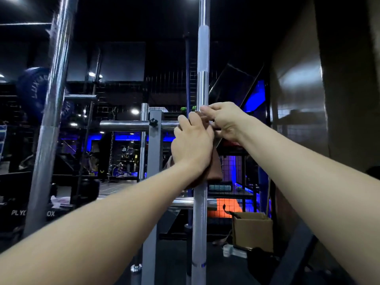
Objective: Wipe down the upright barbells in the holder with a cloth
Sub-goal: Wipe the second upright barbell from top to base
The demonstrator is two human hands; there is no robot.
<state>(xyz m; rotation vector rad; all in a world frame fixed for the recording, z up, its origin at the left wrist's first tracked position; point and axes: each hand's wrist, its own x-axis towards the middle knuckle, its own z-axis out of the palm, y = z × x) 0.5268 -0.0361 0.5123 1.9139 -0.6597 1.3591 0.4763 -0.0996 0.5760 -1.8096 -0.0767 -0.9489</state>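
We're mid-wipe on the center bar point(202, 89), upright just past our hands. Left hand point(192, 145) wraps the brown cloth point(214, 169) round the bar; right hand point(224, 122) pinches the cloth's top edge w/ curled fingers. Next, we reckon: snug the wrap, slide along the shaft, then the near-left bar point(51, 112). Text: "PLYO…OX" on a box point(33, 212) at far left; plate point(34, 91) lettering unreadable.

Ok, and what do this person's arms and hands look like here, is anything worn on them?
Both forearms are bare, with no sleeves in view. The left hand and right hand wear no gloves, and no rings, watch or wristband can be seen.
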